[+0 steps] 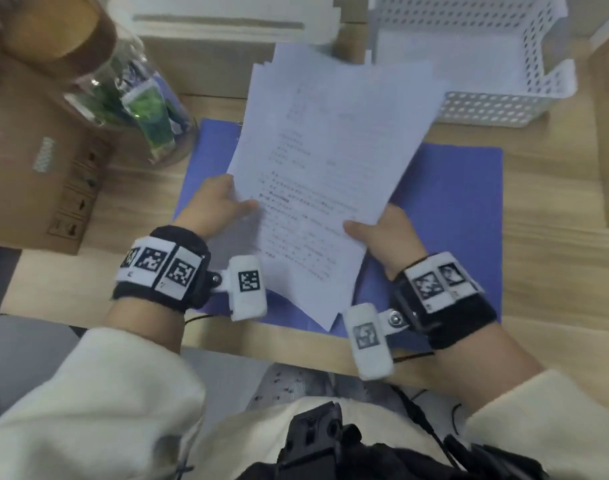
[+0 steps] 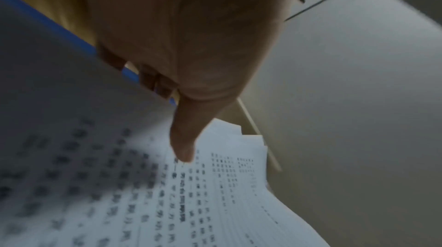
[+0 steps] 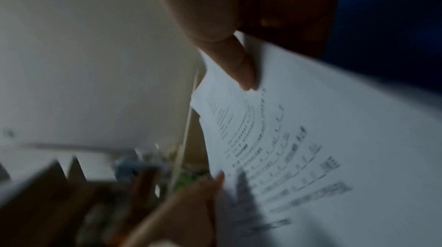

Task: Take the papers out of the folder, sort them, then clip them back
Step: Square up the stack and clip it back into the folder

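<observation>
A stack of white printed papers (image 1: 330, 161) is held up, tilted, above the open blue folder (image 1: 452, 209) that lies flat on the wooden desk. My left hand (image 1: 223, 206) pinches the stack's left edge, thumb on the top sheet. My right hand (image 1: 382, 237) pinches its right edge the same way. In the left wrist view my thumb lies on the printed papers (image 2: 215, 194), the fingers underneath, with a strip of the blue folder (image 2: 129, 75) behind. In the right wrist view the thumb presses the papers (image 3: 311, 147) near a corner. The sheets' far edges are fanned and uneven.
A white perforated basket (image 1: 486, 64) stands at the back right. A glass jar with green packets (image 1: 136, 98) and a cardboard box (image 1: 43, 161) stand at the left. Another cardboard box (image 1: 607, 133) is at the right edge. A white box (image 1: 226, 19) sits at the back.
</observation>
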Available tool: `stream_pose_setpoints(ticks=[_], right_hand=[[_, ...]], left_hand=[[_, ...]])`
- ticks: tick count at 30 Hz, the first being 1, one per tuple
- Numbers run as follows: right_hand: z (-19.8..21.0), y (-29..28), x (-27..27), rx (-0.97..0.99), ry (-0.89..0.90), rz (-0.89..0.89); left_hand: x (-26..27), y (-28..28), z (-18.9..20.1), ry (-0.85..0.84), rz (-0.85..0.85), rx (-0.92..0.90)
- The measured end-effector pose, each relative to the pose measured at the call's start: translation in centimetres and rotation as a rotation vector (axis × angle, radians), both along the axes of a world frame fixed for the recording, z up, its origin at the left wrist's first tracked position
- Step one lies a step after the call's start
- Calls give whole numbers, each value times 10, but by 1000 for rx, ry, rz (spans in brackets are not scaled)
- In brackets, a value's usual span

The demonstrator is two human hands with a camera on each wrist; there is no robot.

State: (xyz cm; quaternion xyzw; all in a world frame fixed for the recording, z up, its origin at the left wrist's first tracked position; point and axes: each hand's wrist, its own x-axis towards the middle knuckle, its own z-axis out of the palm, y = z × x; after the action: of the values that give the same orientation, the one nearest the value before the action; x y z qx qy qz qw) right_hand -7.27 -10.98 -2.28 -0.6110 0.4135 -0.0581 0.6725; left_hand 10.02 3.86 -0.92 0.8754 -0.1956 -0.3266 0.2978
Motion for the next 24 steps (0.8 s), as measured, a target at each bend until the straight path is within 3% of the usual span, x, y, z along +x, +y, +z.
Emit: stream_pose_setpoints(ticks=[3, 6, 13, 16, 20, 24], right_hand=[[-21, 20, 23, -136, 240, 248], [-26, 28, 27, -230, 321, 213], [-29, 31, 28, -215, 364, 140], [-29, 33, 28, -195, 332, 96], [-22, 29, 22, -117, 251, 134], [-3, 14, 2, 31, -20, -32]], left_hand=[[19, -1, -13, -73, -124, 201], [29, 0, -27, -84, -83, 300], [47, 0, -30, 173, 146, -11], [42, 0, -13, 294, 129, -128], [35, 8, 17, 199, 29, -295], [26, 19, 57, 210, -18, -607]])
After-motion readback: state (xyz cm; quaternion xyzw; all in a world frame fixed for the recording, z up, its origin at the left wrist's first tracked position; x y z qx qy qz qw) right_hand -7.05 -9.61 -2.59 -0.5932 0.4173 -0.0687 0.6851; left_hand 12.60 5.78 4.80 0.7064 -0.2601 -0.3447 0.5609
